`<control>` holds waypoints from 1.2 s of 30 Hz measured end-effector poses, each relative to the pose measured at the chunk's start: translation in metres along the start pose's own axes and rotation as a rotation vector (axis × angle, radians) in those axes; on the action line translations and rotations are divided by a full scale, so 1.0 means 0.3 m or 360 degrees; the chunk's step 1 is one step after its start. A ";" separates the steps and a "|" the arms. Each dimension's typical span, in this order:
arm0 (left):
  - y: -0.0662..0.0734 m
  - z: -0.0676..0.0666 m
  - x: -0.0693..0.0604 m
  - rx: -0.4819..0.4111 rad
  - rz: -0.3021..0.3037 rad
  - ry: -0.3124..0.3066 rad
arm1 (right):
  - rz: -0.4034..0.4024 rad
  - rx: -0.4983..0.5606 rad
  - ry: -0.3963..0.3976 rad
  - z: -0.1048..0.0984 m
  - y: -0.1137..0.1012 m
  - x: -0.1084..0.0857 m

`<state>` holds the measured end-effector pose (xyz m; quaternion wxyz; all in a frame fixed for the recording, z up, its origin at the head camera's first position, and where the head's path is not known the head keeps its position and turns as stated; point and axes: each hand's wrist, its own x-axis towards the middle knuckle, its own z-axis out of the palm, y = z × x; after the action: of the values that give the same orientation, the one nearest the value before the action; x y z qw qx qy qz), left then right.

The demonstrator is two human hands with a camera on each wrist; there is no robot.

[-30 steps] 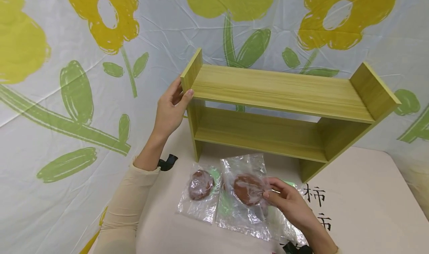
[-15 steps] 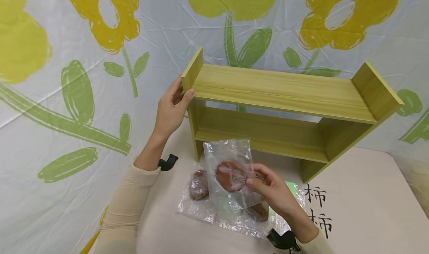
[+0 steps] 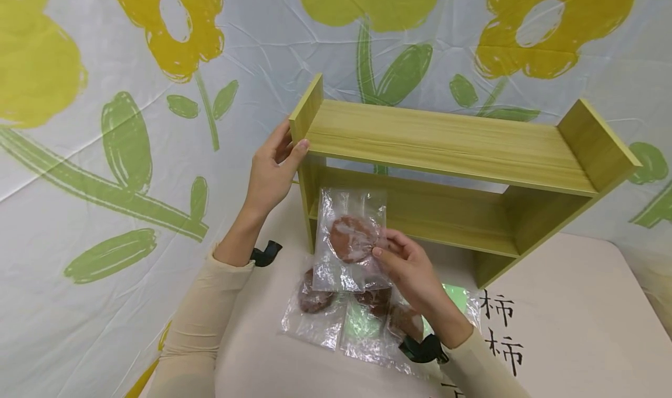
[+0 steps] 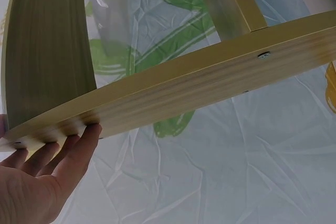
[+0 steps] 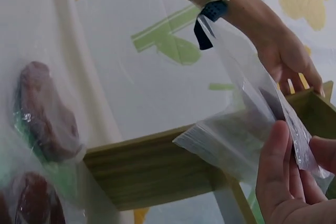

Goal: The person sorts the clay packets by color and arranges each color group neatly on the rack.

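My left hand grips the left side panel of a two-tier wooden shelf, thumb at its front edge. In the left wrist view, several fingertips press the panel's outer face. Between thumb and fingers, my right hand pinches a clear plastic packet holding a flat, round, reddish-brown piece, apparently a dried persimmon. The packet is raised in front of the shelf's lower left part. Below it, more packets lie on the table, including one at left, partly covered by the raised packet.
Black Chinese characters mark the pale table right of the packets. Bright green pieces show among them. A floral cloth hangs behind the shelf. Dark straps are on both wrists.
My right hand has lifted the packet up and to the left, from over the pile to the front of the shelf, uncovering packets beneath. The left hand keeps its hold on the shelf.
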<state>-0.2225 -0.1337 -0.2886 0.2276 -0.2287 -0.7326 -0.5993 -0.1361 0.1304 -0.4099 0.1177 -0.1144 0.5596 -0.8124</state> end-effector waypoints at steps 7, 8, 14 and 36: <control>0.055 0.004 -0.009 0.0030 -0.0006 -0.0005 | 0.0086 0.0142 0.0165 0.029 0.019 0.047; 0.055 0.004 -0.009 0.0030 -0.0007 -0.0005 | 0.0086 0.0160 0.0184 0.032 0.022 0.053; 0.030 0.003 -0.008 0.0020 0.0002 0.0002 | 0.0091 0.0249 0.0270 0.050 0.037 0.071; 0.043 0.004 -0.011 0.0016 0.0017 -0.0018 | 0.0355 0.0877 0.0387 0.099 0.072 0.070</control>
<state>-0.2121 -0.1305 -0.2808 0.2279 -0.2349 -0.7356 -0.5931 -0.1453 0.0900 -0.4185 0.1649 0.0816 0.3376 -0.9231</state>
